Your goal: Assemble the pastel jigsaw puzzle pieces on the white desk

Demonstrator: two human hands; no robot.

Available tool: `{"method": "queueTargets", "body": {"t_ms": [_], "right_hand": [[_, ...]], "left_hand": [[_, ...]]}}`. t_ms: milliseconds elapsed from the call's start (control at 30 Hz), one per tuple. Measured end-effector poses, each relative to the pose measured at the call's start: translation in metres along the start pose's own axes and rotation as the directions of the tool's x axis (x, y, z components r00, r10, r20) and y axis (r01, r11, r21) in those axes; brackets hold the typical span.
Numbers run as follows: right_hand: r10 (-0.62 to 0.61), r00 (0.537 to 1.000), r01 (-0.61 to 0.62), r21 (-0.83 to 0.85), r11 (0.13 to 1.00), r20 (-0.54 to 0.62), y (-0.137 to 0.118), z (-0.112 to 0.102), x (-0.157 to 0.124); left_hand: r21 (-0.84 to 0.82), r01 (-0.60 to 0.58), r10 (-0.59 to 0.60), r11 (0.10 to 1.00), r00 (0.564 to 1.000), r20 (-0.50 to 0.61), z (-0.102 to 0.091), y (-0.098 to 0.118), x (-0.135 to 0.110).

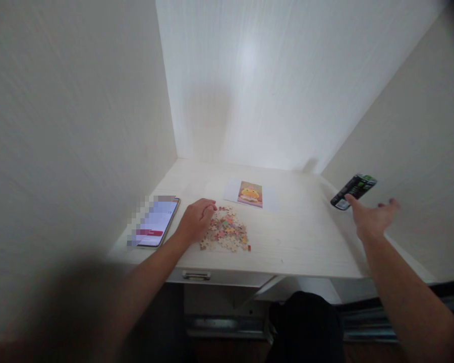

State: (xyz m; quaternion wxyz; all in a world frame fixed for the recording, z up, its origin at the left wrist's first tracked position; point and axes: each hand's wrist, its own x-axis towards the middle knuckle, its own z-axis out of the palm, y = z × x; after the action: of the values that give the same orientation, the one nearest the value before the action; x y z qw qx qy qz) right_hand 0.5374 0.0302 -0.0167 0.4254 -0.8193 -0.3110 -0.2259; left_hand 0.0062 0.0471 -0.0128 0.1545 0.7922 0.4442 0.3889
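My left hand (195, 220) rests at the left side of a heap of small jigsaw puzzle pieces (229, 231). Its fingers are curled together; whatever they may hold is hidden. Out to the right, my right hand (373, 219) is raised with thumb and fingers apart and nothing in its grasp. Its thumb overlaps a dark can-like container (353, 191) with green marks near the right wall; whether they touch I cannot tell. Behind the heap lies a picture card (250, 194) with a yellow figure, on a white sheet (231, 190).
A phone (157, 222) with a lit screen lies left of my left hand, partly blurred out. The white tabletop (298, 237) is enclosed by walls left, right and behind. Below its front edge is a drawer with a metal handle (196, 276).
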Motion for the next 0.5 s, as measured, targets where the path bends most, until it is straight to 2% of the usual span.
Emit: {"method": "queueTargets", "body": {"t_ms": [67, 100, 133, 367, 433, 500], "right_hand": [[0.266, 0.957, -0.272, 0.043, 0.961, 0.114, -0.004, 0.005, -0.003], [0.338, 0.926, -0.351, 0.057, 0.935, 0.168, -0.007, 0.006, -0.003], [0.352, 0.914, -0.371, 0.064, 0.926, 0.200, -0.011, 0.007, -0.002], [0.363, 0.897, -0.382, 0.029, 0.924, 0.253, -0.024, 0.016, 0.010], [0.341, 0.903, -0.359, 0.023, 0.933, 0.263, -0.030, 0.012, 0.009], [0.270, 0.921, -0.291, 0.036, 0.956, 0.282, -0.042, -0.003, 0.001]], "left_hand": [[0.013, 0.017, -0.017, 1.000, 1.000, -0.025, -0.001, 0.000, -0.001], [0.024, 0.025, -0.024, 0.999, 0.999, -0.035, -0.001, 0.000, -0.001], [0.039, 0.032, -0.030, 0.999, 0.999, -0.045, -0.001, 0.000, -0.002], [0.155, 0.062, -0.053, 0.986, 0.997, -0.063, 0.000, 0.001, -0.006], [0.183, 0.070, -0.059, 0.981, 0.996, -0.063, 0.000, 0.003, -0.007], [0.202, 0.075, -0.062, 0.977, 0.996, -0.067, -0.001, 0.005, -0.007]]}}
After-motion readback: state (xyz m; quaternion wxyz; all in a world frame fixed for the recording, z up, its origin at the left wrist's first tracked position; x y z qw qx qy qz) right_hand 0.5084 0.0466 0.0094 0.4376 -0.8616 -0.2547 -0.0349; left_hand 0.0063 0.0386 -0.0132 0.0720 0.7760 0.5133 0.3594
